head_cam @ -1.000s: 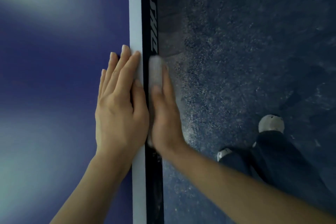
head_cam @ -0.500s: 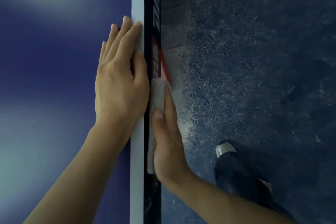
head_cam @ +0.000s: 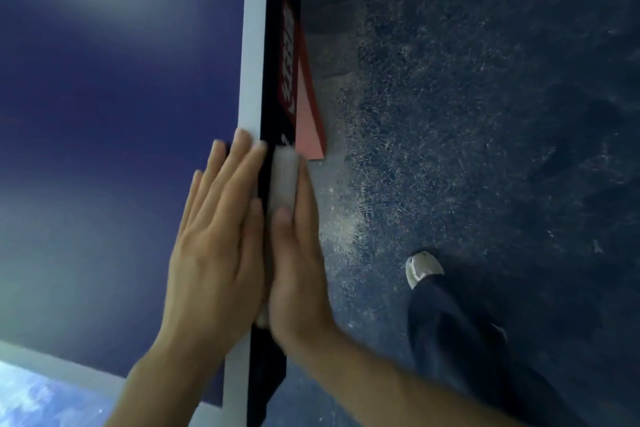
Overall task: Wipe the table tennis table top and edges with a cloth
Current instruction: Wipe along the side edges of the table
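Table top: dark blue table tennis table (head_cam: 104, 114) fills the view from 7 to 12 o'clock; pale glare patches lie on it towards 11 and 8 o'clock.
Boundary line: white stripe (head_cam: 252, 45) runs along the top's right margin, from 12 o'clock down to 6 o'clock.
Side edge: black vertical edge face (head_cam: 275, 62) just right of the stripe, carrying a red label (head_cam: 288, 55) with white lettering too blurred to read.
Left hand: left hand (head_cam: 214, 253) lies flat on the table top at centre, fingers straight and close together, fingertips over the white stripe; it holds nothing.
Right hand: right hand (head_cam: 298, 274) is set edge-on against the black side face, fingers straight, thumb laid along the top, pressing the cloth to the edge.
Cloth: pale grey folded cloth (head_cam: 284, 177) sits between the right palm and the black edge face, its upper end showing beyond the fingertips, its lower end showing near the wrist.
Red panel: a red triangular piece (head_cam: 310, 121) projects below the edge, just at 1 o'clock of the cloth; what it belongs to cannot be told.
Floor: dark speckled floor (head_cam: 485, 114) occupies 12 to 5 o'clock.
Person: dark trouser leg (head_cam: 460, 340) and light shoe (head_cam: 420, 267) at 4 o'clock, well apart from the table.
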